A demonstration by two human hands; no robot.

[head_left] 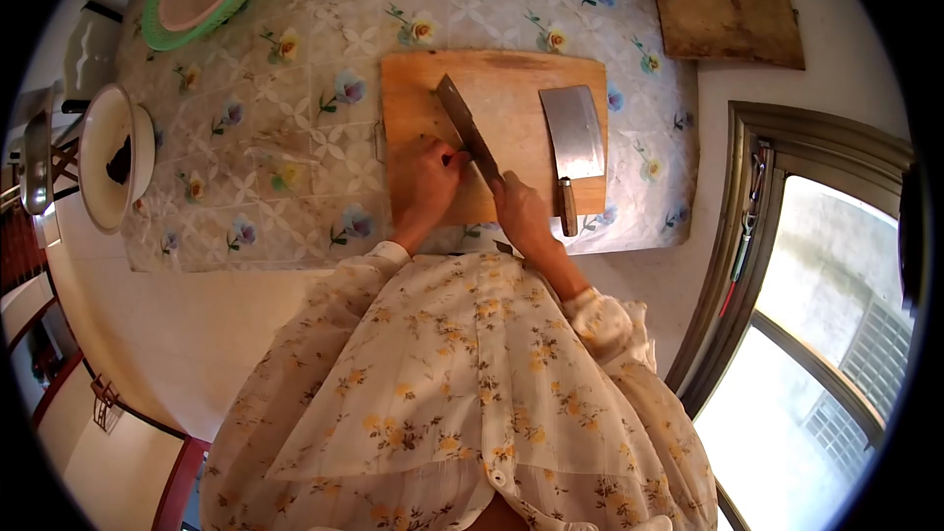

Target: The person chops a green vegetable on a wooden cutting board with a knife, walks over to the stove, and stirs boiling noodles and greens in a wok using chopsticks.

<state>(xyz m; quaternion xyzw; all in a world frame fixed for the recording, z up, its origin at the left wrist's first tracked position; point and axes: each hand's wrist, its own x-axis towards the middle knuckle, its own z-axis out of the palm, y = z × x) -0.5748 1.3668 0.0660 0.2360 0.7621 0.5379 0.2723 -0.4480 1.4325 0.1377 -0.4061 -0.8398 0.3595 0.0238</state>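
Note:
On the flowered tablecloth lies a wooden cutting board (511, 79). My right hand (521, 208) is wrapped round the handle end of a long dark knife (469, 128), whose blade points up and left over the board. Against the left side of the blade, my left hand (430, 174) has its fingers bent together round something small and dark (447, 158), too small to name. To the right, a broad cleaver (573, 133) rests flat on the board, its wooden handle over the board's near edge.
A green-rimmed basket (162, 25) stands at the back left of the tablecloth (285, 118). A white basin (93, 162) with a dark piece inside is at the left edge. Another wooden board (728, 12) lies at the back right, above a door frame (737, 187).

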